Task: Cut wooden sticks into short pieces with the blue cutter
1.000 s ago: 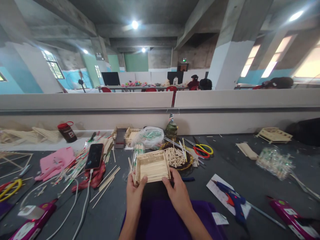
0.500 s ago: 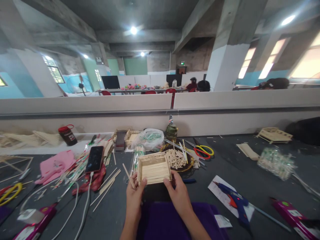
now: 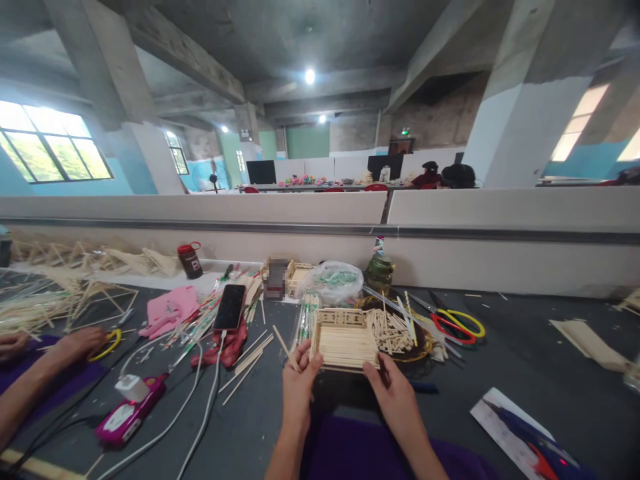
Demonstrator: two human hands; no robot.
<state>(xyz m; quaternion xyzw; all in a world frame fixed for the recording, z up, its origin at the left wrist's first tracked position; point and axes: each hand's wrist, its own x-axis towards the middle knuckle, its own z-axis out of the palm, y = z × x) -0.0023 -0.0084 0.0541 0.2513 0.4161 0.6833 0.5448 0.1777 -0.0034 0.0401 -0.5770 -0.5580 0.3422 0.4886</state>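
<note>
A small open box built of wooden sticks (image 3: 346, 347) is held up in front of me, its inside tilted towards me. My left hand (image 3: 299, 381) grips its left corner with the thumb over the front edge. A loose wooden stick (image 3: 283, 341) also sticks out of that hand, slanting up to the left. At the right corner, my right hand (image 3: 391, 385) pinches the front edge between thumb and fingers. Just behind the box lies a round basket of short cut sticks (image 3: 393, 331). Purple cloth (image 3: 340, 450) is spread below my hands.
At left, a co-worker's hand (image 3: 83, 348) touches yellow-handled scissors (image 3: 113, 345). A phone (image 3: 230, 308) with a white cable, loose sticks (image 3: 250, 360) and a power strip (image 3: 131, 410) lie nearer. On the right are red and yellow scissors (image 3: 457, 327) and a blue glue gun (image 3: 530, 433) on paper.
My view has swung left, so the scene sits further right and a co-worker's arms now show at left. The box has tipped, showing its far wall's latticework more plainly. Both hands keep their hold.
</note>
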